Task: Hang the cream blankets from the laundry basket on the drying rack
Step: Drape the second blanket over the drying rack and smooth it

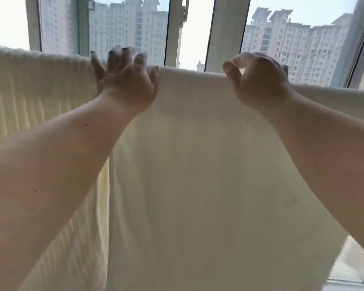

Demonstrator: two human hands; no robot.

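Left hand (126,85) lay spread, fingers released, over the ribbed cream blanket's (29,97) top edge; right hand (259,80) fingers pinched the smooth cream blanket's (198,164) top edge, hanging below.

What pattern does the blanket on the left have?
Vertical ribbing on cream; the ribbed blanket shows best in the head view, beside the smooth blanket.

Smooth blanket (198,164): plain cream, no visible pattern, shading to dull olive-cream lower down. Ribbed blanket (29,97): cream with vertical ribbing, pale yellow where light passes through. Fingernails of left hand (126,85): dark polish, bluish-grey. Window frames (223,32): white with dark edging. Buildings outside (303,49): pale beige-grey, gridded with windows. Sky: washed-out white.
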